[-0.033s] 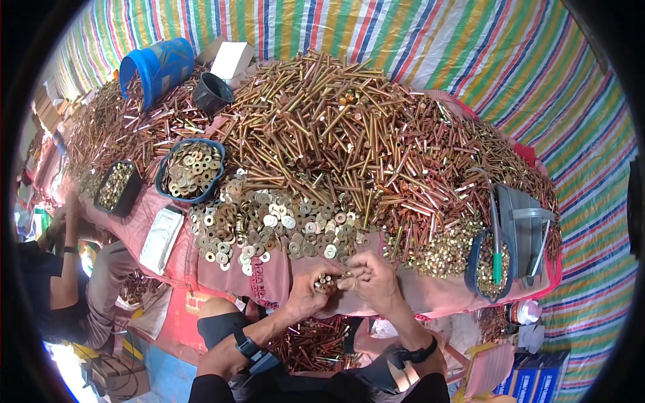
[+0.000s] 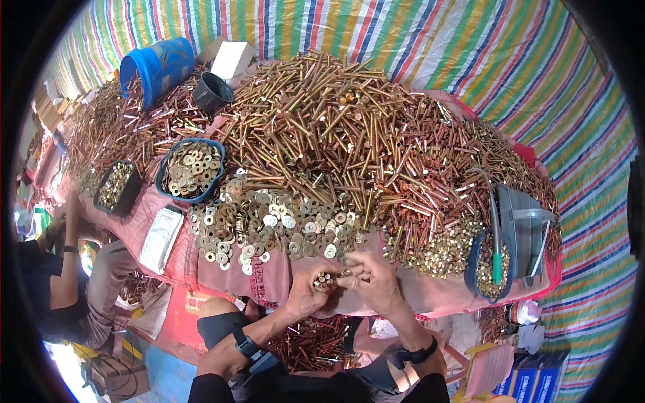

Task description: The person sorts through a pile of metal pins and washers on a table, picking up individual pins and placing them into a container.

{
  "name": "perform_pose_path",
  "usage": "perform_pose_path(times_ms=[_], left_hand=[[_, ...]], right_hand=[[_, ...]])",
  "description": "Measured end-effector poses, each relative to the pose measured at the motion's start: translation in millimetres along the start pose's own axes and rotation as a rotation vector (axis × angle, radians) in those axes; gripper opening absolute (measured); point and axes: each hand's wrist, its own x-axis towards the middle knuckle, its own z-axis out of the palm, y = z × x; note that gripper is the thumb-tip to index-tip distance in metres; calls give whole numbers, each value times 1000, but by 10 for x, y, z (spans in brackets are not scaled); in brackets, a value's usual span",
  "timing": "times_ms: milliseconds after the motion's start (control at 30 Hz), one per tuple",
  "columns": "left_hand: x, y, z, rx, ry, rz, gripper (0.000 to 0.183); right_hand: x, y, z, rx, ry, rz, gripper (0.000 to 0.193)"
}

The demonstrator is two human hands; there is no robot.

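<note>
My left hand (image 2: 308, 290) is closed around a small bundle of bolts (image 2: 324, 278), whose gold-coloured round ends point up and to the right. Against the right side of that bundle, my right hand (image 2: 373, 281) has its thumb and fingers pinched together. What sits in this pinch is too small to make out. Both hands hover over the near edge of the cloth-covered work surface. Just beyond them lie loose flat washers (image 2: 306, 225), and a heap of small brass-coloured nuts (image 2: 437, 252) lies to the right.
Long bolts (image 2: 322, 127) form a big mound behind. A blue tub of washers (image 2: 191, 171), a dark tray of nuts (image 2: 116, 188) and a tipped blue bucket (image 2: 156, 70) stand left. At right is a nut-filled container (image 2: 492, 269). Another person's arm (image 2: 69, 235) shows far left.
The fingers of my right hand have shifted very slightly at the bundle. Everything else looks the same.
</note>
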Motion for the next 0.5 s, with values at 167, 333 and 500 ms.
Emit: perform_pose_path(times_ms=[167,333,500], left_hand=[[-21,58,-7,29,-33,-28,33],[-32,58,-27,-59,-70,-105,34],[-17,-10,-26,-82,-38,-67,35]], right_hand=[[-28,-67,2,7,18,48,34],[-32,-106,11,-14,15,13,28],[-33,-61,14,25,19,14,23]])
